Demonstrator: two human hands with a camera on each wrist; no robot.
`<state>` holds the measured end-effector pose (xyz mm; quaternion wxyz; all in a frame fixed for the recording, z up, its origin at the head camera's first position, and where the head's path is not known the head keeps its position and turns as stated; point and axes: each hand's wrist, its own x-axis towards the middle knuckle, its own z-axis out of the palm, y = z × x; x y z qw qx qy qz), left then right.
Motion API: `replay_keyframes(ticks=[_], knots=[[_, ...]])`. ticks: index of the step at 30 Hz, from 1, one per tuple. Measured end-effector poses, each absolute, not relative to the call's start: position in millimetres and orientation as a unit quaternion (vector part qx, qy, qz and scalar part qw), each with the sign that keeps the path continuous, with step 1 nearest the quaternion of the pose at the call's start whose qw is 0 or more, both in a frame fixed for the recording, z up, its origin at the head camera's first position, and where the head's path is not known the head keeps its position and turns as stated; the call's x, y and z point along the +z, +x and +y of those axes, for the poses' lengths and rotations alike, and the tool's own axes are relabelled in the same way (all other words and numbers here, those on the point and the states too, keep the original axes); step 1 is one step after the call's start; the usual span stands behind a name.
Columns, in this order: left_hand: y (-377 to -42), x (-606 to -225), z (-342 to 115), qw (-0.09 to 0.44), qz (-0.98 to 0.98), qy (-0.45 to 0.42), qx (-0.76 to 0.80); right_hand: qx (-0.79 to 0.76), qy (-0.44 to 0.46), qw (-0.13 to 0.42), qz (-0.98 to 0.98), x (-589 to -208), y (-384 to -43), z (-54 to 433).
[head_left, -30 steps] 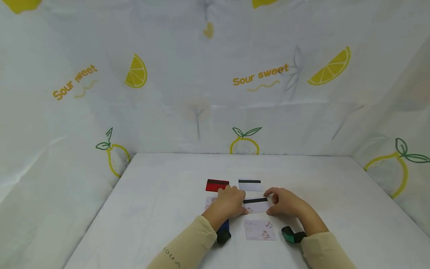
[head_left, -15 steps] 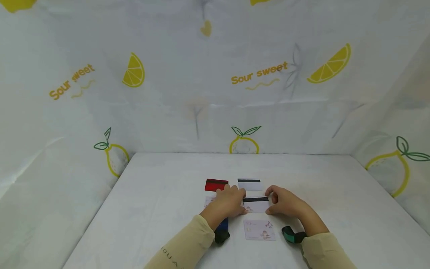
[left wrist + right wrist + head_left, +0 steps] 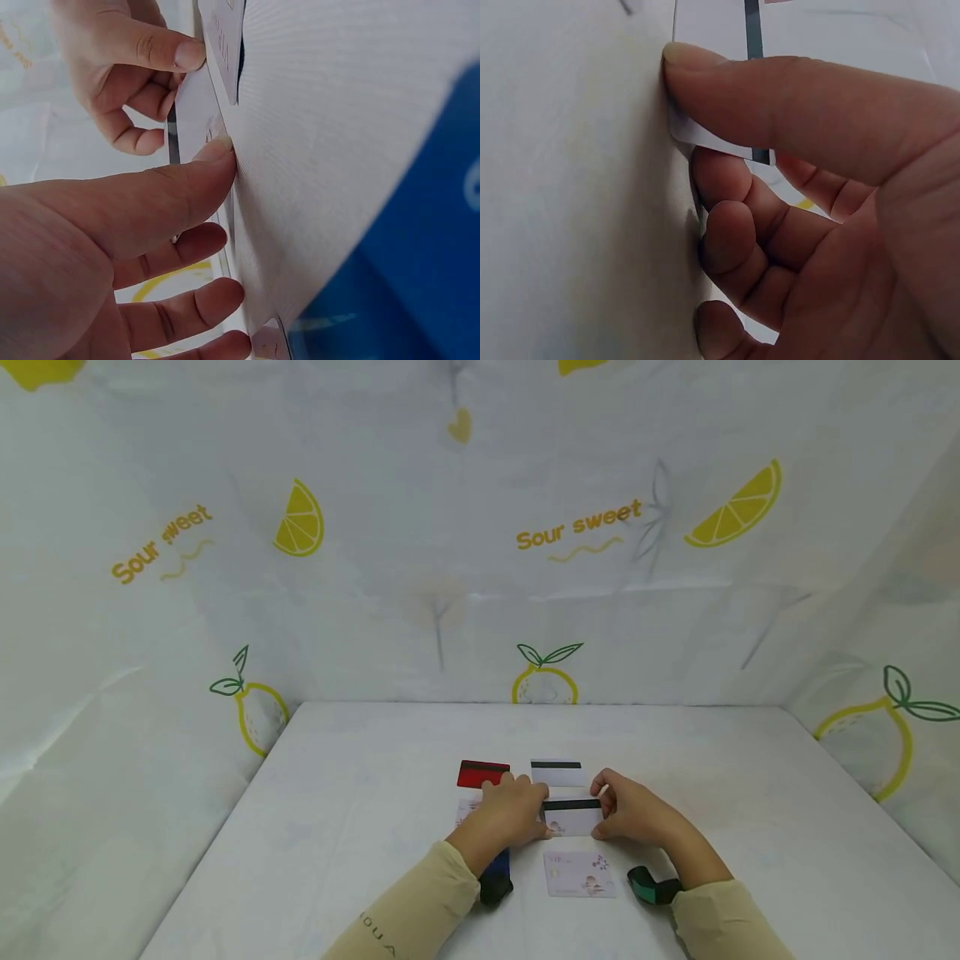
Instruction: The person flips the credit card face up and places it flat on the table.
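A white card with a black magnetic stripe (image 3: 573, 823) is between my two hands, stripe along its far edge. My left hand (image 3: 508, 812) grips its left end, the thumb lying over the card's face in the left wrist view. At the other end my right hand (image 3: 637, 812) pinches the right edge between thumb and fingers. Seen from the right wrist, the striped card (image 3: 705, 26) stands raised at an angle, its corner against the index finger. Just nearer to me lies a pale VIP card with pink flowers (image 3: 579, 873).
Beyond the hands lie a red card (image 3: 480, 773) and another white striped card (image 3: 557, 773). The left hand and forearm partly cover a flowered card (image 3: 467, 809) and a blue card (image 3: 498, 862). All are on a white-covered table (image 3: 360, 793) backed by a lemon-print cloth (image 3: 420, 560).
The striped card has turned slightly straighter. My right fingers have drawn in around its right edge, while the left hand has stayed almost in place. The other cards lie as before.
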<state>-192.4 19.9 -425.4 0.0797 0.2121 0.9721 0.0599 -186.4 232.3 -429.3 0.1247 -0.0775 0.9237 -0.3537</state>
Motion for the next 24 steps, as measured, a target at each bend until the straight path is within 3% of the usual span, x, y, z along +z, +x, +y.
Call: replay_keyframes(ticks=[9,24], knots=[[-193.6,-424.9,19.0,0.079,0.973,0.211,0.059,-0.367,-0.084,0.150,0.914,-428.7,-185.5,232.3],[-198.2,-429.6,17.3,0.081,0.971,0.213,0.068,-0.344,-0.087,0.137,0.925,-430.2,-185.5,230.1]])
